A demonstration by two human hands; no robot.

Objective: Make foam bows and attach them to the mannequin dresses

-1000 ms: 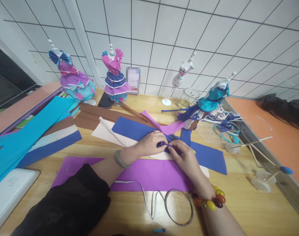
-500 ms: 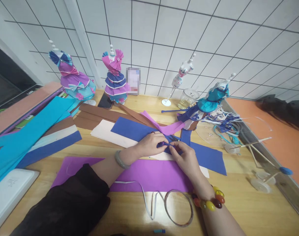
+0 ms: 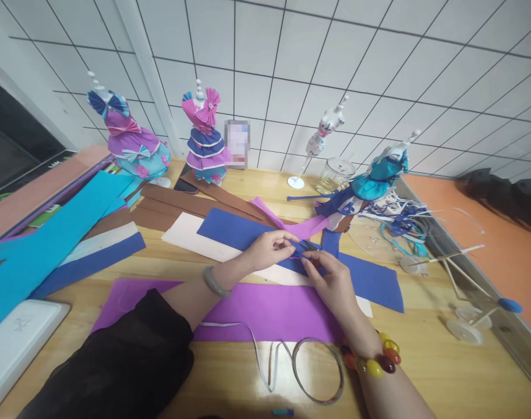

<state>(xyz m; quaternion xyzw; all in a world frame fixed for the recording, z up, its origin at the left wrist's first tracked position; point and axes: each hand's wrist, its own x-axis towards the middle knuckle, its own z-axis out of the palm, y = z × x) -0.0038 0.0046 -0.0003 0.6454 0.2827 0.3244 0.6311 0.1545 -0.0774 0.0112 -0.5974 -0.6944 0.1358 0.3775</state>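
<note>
My left hand (image 3: 272, 247) and my right hand (image 3: 333, 276) meet above the blue paper strip (image 3: 365, 276), both with fingers pinched. Between their fingertips is a small folded piece of blue and purple paper (image 3: 297, 255), its folds partly fanned out. Fine detail of it is hard to make out. Just behind the fingertips lie dark-handled scissors (image 3: 310, 247), partly hidden. A cream strip (image 3: 191, 237) shows under the blue one. Nearer me, beneath my forearms, a wide purple sheet (image 3: 265, 311) lies flat.
Dressed mini mannequins (image 3: 137, 137) stand at the back, with a bare floral one (image 3: 324, 128) beside a glass cup (image 3: 335, 173). A teal-dressed mannequin (image 3: 374, 177) leans right, near ribbon scraps (image 3: 396, 212) and a blue-tipped stick (image 3: 508, 305). A ribbon roll (image 3: 295, 372) lies in front.
The small blue and purple piece, bunched tightly in my left fingers before, is now more spread between both hands. My left fingers have loosened and straightened somewhat.
</note>
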